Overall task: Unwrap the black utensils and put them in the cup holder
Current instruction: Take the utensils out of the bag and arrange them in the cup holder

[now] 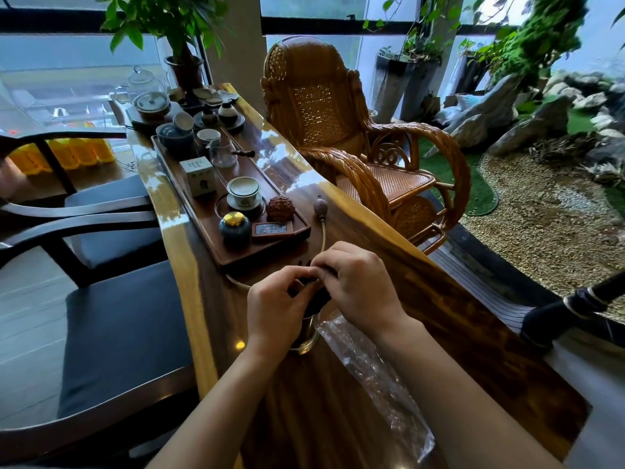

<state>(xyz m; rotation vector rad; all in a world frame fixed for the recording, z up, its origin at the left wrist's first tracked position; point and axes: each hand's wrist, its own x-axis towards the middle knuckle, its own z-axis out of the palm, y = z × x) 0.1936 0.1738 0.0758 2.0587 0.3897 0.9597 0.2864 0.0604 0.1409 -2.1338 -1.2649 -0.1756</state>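
Observation:
Black utensils [316, 299] stand bunched in a shiny cup holder [308, 336] on the glossy wooden table [456, 316], near its middle. My left hand [275, 309] pinches the tops of the utensils from the left, covering part of the cup holder. My right hand [358, 286] grips the same bunch from the right, fingers curled over the ends. A crumpled clear plastic wrapper [375, 374] lies flat on the table just right of the cup holder, under my right forearm. The utensils' shapes are mostly hidden by my fingers.
A wooden tea tray [297, 240] with a gold-lidded jar [235, 228], cups and a small box stands just beyond my hands. A hose with a bulb [320, 206] lies beside it. A wicker rocking chair [355, 140] is at the right, dark chairs [111, 333] at the left.

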